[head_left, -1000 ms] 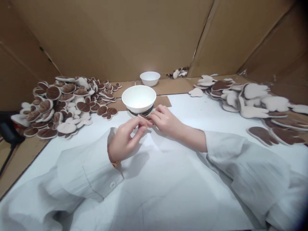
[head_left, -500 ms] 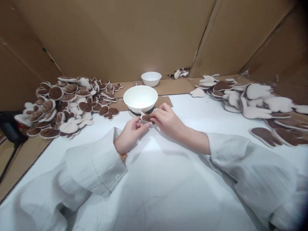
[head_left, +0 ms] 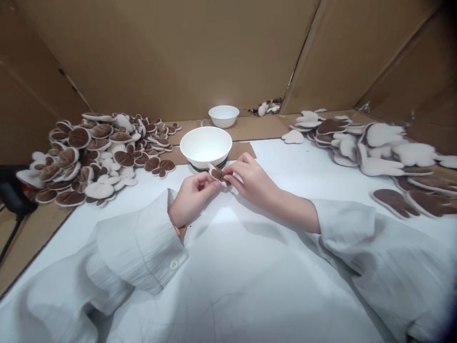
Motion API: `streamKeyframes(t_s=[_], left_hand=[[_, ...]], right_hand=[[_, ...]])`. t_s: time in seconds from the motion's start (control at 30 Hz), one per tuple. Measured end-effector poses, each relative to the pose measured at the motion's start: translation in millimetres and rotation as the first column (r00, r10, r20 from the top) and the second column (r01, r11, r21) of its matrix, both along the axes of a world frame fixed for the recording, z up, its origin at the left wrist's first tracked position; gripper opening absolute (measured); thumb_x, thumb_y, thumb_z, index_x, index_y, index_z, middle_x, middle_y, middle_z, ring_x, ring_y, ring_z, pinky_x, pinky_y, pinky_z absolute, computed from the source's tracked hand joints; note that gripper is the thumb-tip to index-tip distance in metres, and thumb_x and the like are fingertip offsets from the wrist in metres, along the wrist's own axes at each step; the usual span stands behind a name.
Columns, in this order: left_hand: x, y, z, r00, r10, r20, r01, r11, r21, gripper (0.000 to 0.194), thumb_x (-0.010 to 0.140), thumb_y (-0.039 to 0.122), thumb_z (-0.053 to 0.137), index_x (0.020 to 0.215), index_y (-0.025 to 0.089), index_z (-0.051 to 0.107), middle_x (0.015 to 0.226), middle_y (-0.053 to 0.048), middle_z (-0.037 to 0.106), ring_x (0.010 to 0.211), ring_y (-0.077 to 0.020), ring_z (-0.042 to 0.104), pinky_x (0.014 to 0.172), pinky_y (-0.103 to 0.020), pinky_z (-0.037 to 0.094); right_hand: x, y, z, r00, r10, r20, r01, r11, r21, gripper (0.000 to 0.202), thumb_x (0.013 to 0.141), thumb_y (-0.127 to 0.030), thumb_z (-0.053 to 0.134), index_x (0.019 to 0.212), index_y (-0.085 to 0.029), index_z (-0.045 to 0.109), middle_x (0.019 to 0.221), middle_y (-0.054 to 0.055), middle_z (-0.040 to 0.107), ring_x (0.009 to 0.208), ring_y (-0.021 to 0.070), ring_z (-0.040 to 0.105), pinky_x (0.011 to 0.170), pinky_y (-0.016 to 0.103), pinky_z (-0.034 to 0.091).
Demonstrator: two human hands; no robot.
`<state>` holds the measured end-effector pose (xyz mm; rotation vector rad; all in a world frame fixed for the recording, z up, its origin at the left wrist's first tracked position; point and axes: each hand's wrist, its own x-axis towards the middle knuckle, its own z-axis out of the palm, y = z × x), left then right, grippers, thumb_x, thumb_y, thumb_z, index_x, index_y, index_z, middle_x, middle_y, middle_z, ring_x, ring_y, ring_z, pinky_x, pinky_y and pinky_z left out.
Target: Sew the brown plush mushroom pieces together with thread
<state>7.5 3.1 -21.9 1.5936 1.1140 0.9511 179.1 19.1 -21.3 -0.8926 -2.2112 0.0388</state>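
A small brown-and-cream fabric piece [head_left: 217,174] is pinched between my two hands, just in front of the large white bowl [head_left: 206,144]. My left hand [head_left: 194,196] grips its left side, with thumb and fingers closed. From the right, my right hand [head_left: 253,180] holds the other end between thumb and fingertips. The fingers cover part of the piece. The bowl's inside looks plain white, and a dark band shows around its base.
Brown and cream fabric pieces [head_left: 78,138] are heaped at the left. Larger cream and brown pieces [head_left: 383,136] lie piled at the right. A smaller white bowl [head_left: 223,116] stands behind, near the cardboard wall [head_left: 178,57]. A black object [head_left: 13,190] is at the left edge.
The held piece has tilted slightly, and my left hand's fingers have curled in more. The view has shifted a little, so the bowl and left heap appear slightly further left.
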Motion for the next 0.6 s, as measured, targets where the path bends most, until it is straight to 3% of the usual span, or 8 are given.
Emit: streamKeyframes(t_s=[0.2, 0.43, 0.6], left_hand=[[-0.1, 0.0, -0.1, 0.999, 0.047, 0.004, -0.047, 0.999, 0.0, 0.018, 0.077, 0.034, 0.057, 0.073, 0.016, 0.056, 0.063, 0.002, 0.053, 0.056, -0.0096, 0.044, 0.051, -0.021, 0.031], [0.6, -2.9, 1.9, 0.997, 0.061, -0.039, -0.062, 0.998, -0.014, 0.02, 0.072, 0.036, 0.063, 0.073, 0.017, 0.058, 0.051, 0.007, 0.026, 0.045, -0.0065, 0.025, 0.043, -0.022, 0.019], [-0.2, -2.4, -1.1, 0.993, 0.075, -0.089, -0.071, 0.996, 0.053, 0.021, 0.076, 0.035, 0.056, 0.076, 0.015, 0.061, 0.055, 0.005, 0.037, 0.051, -0.0082, 0.032, 0.048, -0.022, 0.025]], right_hand=[[0.8, -1.3, 0.2, 1.0, -0.012, -0.007, 0.011, 0.999, -0.048, 0.012, 0.084, -0.013, 0.048, 0.076, -0.015, 0.058, 0.072, 0.005, 0.063, 0.071, 0.0183, 0.039, 0.066, 0.031, 0.039], [-0.8, -3.3, -0.4, 1.0, -0.023, 0.007, 0.023, 0.998, -0.062, 0.012, 0.084, -0.013, 0.048, 0.076, -0.015, 0.058, 0.073, 0.006, 0.064, 0.072, 0.0189, 0.039, 0.066, 0.031, 0.039], [-2.3, -4.4, -1.2, 0.999, -0.025, 0.043, 0.024, 1.0, 0.019, 0.015, 0.085, -0.013, 0.045, 0.076, -0.012, 0.058, 0.072, 0.009, 0.063, 0.073, 0.0197, 0.039, 0.065, 0.031, 0.04]])
